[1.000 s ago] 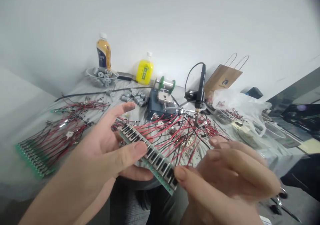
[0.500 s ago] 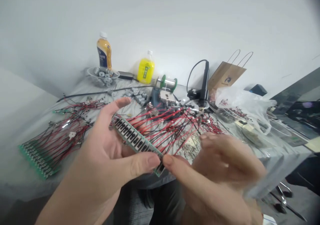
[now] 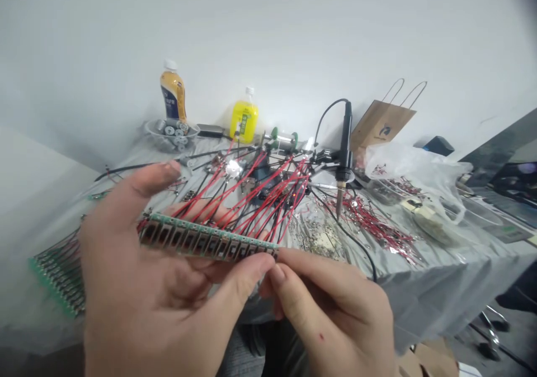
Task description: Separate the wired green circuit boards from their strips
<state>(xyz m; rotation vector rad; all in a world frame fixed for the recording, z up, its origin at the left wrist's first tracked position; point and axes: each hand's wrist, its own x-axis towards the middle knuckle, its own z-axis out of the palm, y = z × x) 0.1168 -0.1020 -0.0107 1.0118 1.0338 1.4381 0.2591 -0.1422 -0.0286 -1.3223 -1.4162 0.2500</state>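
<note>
Head view: the board (image 3: 205, 240) is held up in front of you, lying nearly level, its row of dark slots facing you and a fan of red and black wires (image 3: 268, 189) running away from its far side. Expect it to be light and stiff, fairly easy to grip along its edges; the wire joints are probably the fragile part, so hold the board by its long edges or ends and don't let the wires take the load.

Your left hand (image 3: 163, 287) has it clasped: the thumb presses the near face close to the right end, other fingers support it from behind, and the forefinger sticks up free beyond the left end. Your right hand (image 3: 335, 310) brings thumb and forefinger together at the right end, touching there; you can't tell whether they nip the board or only brace it.

Past the hands, a second board (image 3: 56, 287) lies on the cloth (image 3: 419, 287) to your left. Ahead stand a solder spool (image 3: 284, 140) and, to its right, an upright iron (image 3: 345, 142), with a loose wire heap (image 3: 373, 223) nearby.
</note>
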